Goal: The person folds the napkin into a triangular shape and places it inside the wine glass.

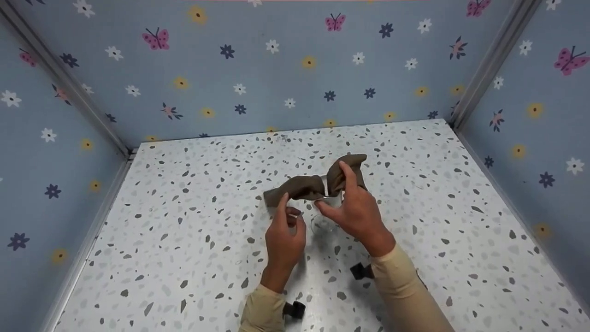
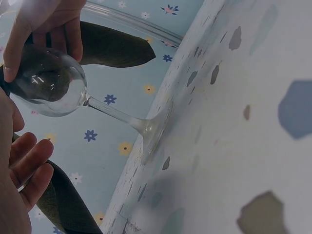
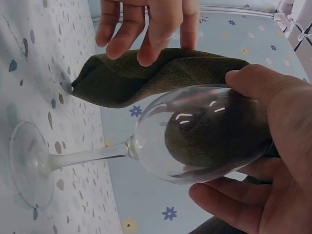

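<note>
A clear stemmed wine glass [image 3: 148,136] stands with its foot on the table. A dark brown cloth napkin [image 1: 302,186] is tucked into the bowl, its two ends spreading out over the rim to either side. My right hand [image 1: 362,210] grips the bowl near the rim, thumb on the near side and fingers round the other. In the right wrist view, the napkin's middle shows as a rounded fold inside the bowl. My left hand [image 1: 286,237] is at the napkin's left end, fingers loosely bent, index fingertip right at the cloth's lower edge.
The speckled white table [image 1: 184,240] extends around the glass. A blue flowered panel [image 1: 276,69] rises behind it, with similar panels on the left and right. Black wrist mounts [image 1: 295,310] stick out from both sleeves, close over the tabletop.
</note>
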`<state>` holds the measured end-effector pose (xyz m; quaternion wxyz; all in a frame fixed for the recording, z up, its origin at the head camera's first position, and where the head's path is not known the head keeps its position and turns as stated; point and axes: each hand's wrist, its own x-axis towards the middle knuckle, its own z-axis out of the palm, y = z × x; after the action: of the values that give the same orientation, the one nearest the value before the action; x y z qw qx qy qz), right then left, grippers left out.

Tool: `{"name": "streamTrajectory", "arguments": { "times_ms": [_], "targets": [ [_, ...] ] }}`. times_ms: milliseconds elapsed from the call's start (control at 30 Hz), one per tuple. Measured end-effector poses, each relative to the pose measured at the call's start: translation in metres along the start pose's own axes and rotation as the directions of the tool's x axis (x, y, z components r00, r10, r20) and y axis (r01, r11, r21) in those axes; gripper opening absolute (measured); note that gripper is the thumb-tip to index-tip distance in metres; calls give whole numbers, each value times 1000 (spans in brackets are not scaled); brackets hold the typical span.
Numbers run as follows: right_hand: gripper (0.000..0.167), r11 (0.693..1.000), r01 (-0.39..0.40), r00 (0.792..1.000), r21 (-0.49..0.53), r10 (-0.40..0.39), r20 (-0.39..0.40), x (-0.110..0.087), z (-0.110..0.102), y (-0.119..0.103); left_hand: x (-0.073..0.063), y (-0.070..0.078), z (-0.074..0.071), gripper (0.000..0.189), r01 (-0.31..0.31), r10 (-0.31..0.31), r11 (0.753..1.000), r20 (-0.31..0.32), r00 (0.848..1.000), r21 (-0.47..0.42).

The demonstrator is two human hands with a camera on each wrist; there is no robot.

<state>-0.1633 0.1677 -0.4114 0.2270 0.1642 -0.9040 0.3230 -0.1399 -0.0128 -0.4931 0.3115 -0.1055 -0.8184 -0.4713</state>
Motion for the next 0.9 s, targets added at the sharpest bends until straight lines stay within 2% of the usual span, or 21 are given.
{"name": "streamTrajectory", "arguments": {
  "times_ms": [200,500,700,900],
  "targets": [
    [102,1000,2,999,20,-1,-35,-5,6,2,-1,-1,1,57,4,-4,1000,2,1000,-6],
    [99,993,-5,998,114,12,-62,-12,11,6,1,4,0,57,-16,16,1000,-4,1000,20],
    [98,987,-29,996,160,43,-84,-14,16,8,0,3,0,58,3,-3,1000,1,1000,27],
    [97,977,-66,993,204,83,-80,-15,17,10,0,2,1,58,-18,19,999,-4,1000,28]
  ]
}}
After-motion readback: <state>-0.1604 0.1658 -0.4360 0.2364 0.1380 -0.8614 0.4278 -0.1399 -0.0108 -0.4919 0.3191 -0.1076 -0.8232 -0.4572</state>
